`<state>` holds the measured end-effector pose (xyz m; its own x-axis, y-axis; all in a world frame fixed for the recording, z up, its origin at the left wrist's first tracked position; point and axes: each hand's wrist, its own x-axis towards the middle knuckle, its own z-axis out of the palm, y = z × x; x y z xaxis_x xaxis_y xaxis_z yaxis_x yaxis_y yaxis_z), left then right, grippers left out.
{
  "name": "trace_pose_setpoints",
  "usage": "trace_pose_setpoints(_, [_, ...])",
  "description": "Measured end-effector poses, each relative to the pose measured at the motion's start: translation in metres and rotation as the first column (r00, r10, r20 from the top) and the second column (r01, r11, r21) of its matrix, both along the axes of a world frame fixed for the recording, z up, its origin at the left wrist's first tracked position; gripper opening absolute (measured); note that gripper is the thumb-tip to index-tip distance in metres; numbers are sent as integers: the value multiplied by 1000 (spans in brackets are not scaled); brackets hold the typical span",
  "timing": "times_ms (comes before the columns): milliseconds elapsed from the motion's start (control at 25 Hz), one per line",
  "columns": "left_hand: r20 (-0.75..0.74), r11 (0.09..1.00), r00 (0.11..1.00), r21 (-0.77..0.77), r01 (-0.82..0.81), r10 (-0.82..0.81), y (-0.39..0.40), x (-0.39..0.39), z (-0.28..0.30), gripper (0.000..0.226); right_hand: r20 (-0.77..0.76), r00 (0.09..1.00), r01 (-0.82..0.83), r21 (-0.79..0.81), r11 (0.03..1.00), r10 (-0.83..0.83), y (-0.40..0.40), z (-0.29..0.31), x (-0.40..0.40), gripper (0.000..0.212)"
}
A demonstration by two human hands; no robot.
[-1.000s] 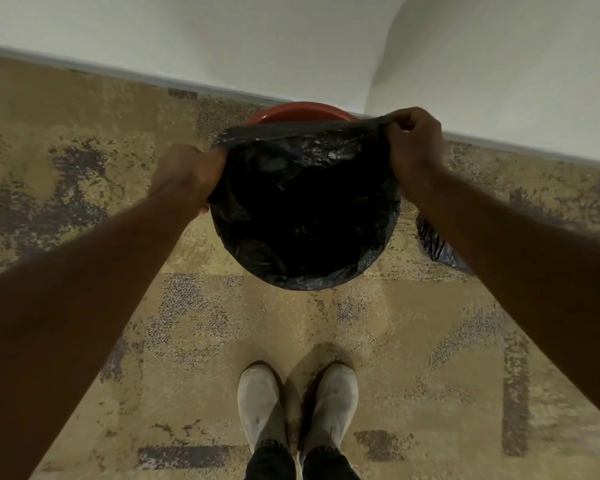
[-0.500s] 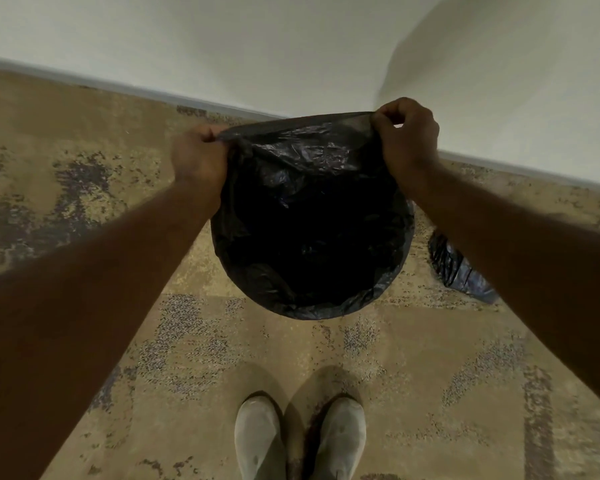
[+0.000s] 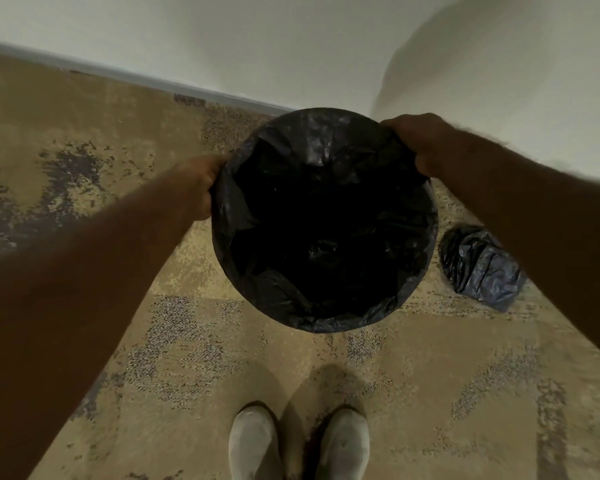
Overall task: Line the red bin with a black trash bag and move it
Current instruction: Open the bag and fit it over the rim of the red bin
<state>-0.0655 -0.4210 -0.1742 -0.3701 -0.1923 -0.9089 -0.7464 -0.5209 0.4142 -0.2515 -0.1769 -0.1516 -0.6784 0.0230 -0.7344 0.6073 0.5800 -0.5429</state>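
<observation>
The black trash bag (image 3: 243, 216) is spread over the whole round mouth of the bin, and its inside hangs down dark in the middle. No red of the bin shows; the bag hides it. My left hand (image 3: 201, 183) grips the bag at the left rim. My right hand (image 3: 420, 140) grips the bag at the upper right rim. The bin stands on the carpet close to the wall corner.
A second crumpled black bag (image 3: 482, 268) lies on the carpet to the right of the bin. White walls (image 3: 291, 46) meet in a corner right behind the bin. My two white shoes (image 3: 298, 441) stand just in front of it.
The bag's far edge, held up before, has come down over the back rim. The red rim seen a second ago is now covered. Both hands moved apart to the sides.
</observation>
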Motion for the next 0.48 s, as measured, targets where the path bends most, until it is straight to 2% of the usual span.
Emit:
trace_pose_setpoints(80, [-22, 1000, 1000, -7, 19, -19, 2, 10, -8, 22, 75, 995, -68, 34, 997, 65, 6, -6, -2, 12])
trace_pose_setpoints(160, [-77, 998, 996, -62, 27, -32, 7, 19, -11, 24, 120, 988, -102, 19, 995, 99, 12, -8, 1, 20])
trace_pose_setpoints(280, [-111, 982, 991, -162, -98, 81, 16, 31, -2, 29, 116, 993, -29, -44, 999, 34, 26, -3, 12, 16])
trace_pose_setpoints(320, [-122, 958, 984, -241, -158, 132, 17, 34, 0, 25, 91, 995, 56, -101, 993, -47, 31, 2, 19, 15])
trace_pose_setpoints(360, [-129, 912, 976, -353, -209, 174, 18, 38, 4, 18, 21, 993, 115, -129, 985, -114, 37, 6, 28, 23])
trace_pose_setpoints(400, [-130, 847, 973, -479, -229, 190, 21, 43, 8, 17, -74, 989, 120, -136, 984, -131, 44, 10, 38, 32])
trace_pose_setpoints(480, [-106, 712, 986, -682, -166, 128, 32, 61, 18, 23, -247, 966, 45, -111, 993, -71, 57, 14, 68, 30])
